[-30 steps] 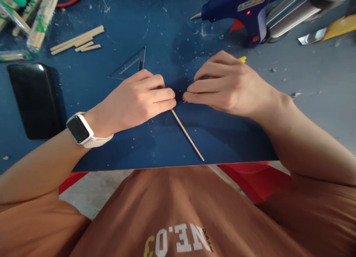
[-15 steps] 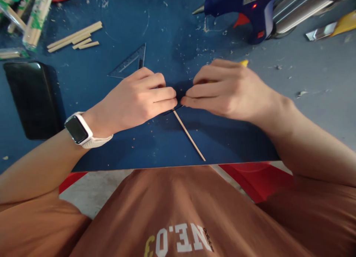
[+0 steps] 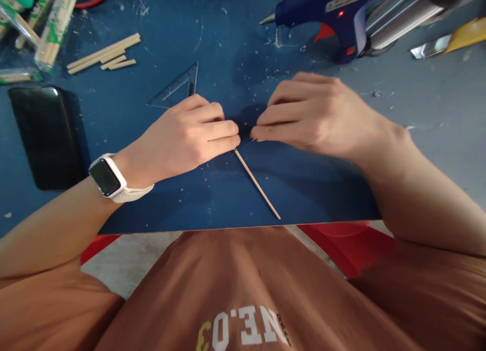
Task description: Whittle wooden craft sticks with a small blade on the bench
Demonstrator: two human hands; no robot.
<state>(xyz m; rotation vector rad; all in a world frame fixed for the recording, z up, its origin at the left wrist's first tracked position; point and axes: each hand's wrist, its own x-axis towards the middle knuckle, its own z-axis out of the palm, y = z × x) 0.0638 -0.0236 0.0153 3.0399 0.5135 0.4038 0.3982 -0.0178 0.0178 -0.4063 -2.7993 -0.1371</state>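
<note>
My left hand [image 3: 201, 131] is closed with its fingertips pressed on the upper end of a thin wooden stick [image 3: 258, 185]. The stick slants down to the right across the blue tabletop, its lower end close to the table edge. To the right, my right hand [image 3: 304, 111] is closed around a slim tool, apparently a utility knife, mostly hidden by the fingers. Only a thin tip shows below the fingertips, pointing toward the stick but apart from it. A clear set square [image 3: 176, 90] lies just beyond my left hand.
A blue glue gun [image 3: 322, 9] with a lit red light lies at the back right, near a metal cylinder [image 3: 402, 19] and a yellow utility knife [image 3: 461, 36]. Cut stick pieces [image 3: 104, 52], wrapped chopsticks [image 3: 56, 32] and a black phone [image 3: 47, 136] are on the left.
My right hand has moved slightly right and away from my left hand, widening the gap between them. The yellow end behind its knuckles is now out of sight. My left hand stays on the stick.
</note>
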